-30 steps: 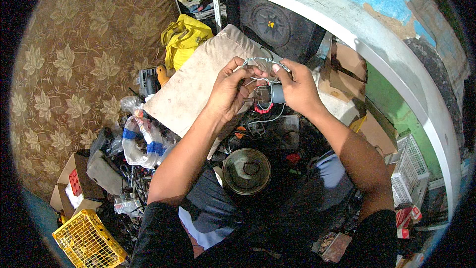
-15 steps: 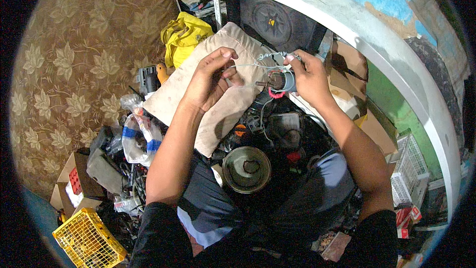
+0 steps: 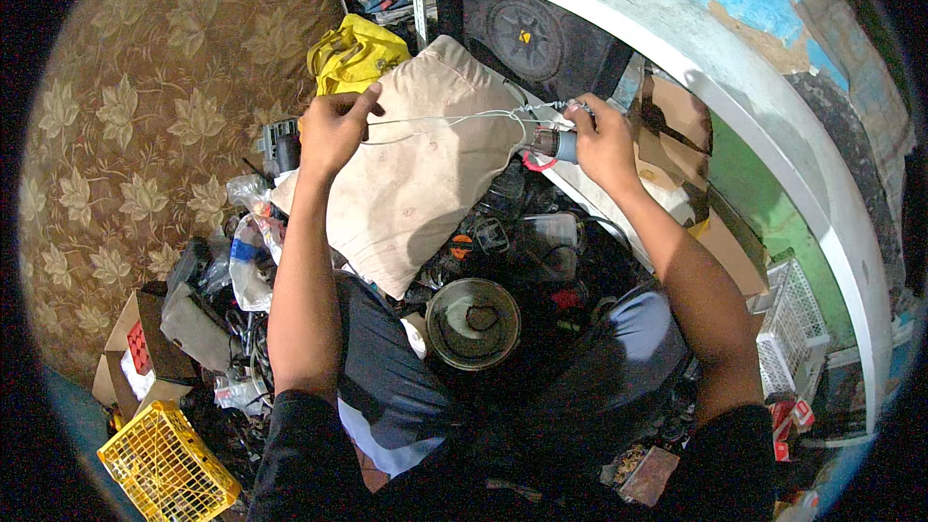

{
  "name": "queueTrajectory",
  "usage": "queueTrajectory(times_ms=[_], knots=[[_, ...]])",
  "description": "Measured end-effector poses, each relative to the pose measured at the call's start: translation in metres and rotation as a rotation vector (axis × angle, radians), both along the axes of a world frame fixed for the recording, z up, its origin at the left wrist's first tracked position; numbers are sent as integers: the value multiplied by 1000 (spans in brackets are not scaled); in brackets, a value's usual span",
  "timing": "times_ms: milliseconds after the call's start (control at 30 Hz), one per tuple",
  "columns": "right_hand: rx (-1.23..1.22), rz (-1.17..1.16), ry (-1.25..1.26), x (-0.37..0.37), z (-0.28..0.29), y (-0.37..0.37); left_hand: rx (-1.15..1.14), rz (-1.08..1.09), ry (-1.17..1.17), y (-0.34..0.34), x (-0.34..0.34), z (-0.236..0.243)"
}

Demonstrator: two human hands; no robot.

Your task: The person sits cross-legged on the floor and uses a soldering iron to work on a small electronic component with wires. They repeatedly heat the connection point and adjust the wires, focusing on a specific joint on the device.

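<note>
A thin pale wire [image 3: 440,120] stretches between my two hands above a beige pillow [image 3: 411,174]. My left hand [image 3: 333,132] is closed in a pinch on one end of it. Twisted, looped wire is gripped between the thumb and fingers of my right hand [image 3: 607,143]. Just left of the right fingers is a small grey cylinder [image 3: 565,145] with a brownish end and a pinkish-red loop [image 3: 537,164] below it. Whether the right hand touches that cylinder I cannot tell.
Between my legs stands a round metal pot [image 3: 473,324] with a dark ring inside. Dark parts and a clear plastic container [image 3: 551,240] lie beyond it. A yellow basket [image 3: 169,464] is at lower left, a black speaker [image 3: 527,34] at the back, cardboard [image 3: 730,237] to the right.
My left hand has moved left, away from my right, and its fingers have closed. The wire between the hands now spans a longer stretch. The right hand has stayed nearly in place.
</note>
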State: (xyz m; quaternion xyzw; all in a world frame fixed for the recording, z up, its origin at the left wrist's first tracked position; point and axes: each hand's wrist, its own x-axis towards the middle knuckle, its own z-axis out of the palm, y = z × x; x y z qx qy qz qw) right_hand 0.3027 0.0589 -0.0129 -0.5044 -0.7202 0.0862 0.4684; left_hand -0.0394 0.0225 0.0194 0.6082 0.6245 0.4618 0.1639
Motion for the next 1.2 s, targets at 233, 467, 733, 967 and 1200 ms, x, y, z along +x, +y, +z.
queueTrajectory(times_ms=[233, 467, 733, 967, 1200], knots=[[-141, -28, 33, -2, -11, 6, 155, -198, -842, 11, -24, -7], [-308, -96, 61, 26, -23, 24, 357, 280, 56, 4, -64, -10], [-404, -159, 213, 32, -21, 20, 185, 909, 287, 2, -100, -33], [-175, -100, 38, 18, -30, 15, 286, 36, 188, 13, 18, -35], [-101, 34, 62, -33, 2, -25, -118, -516, -274, -4, 96, -24]])
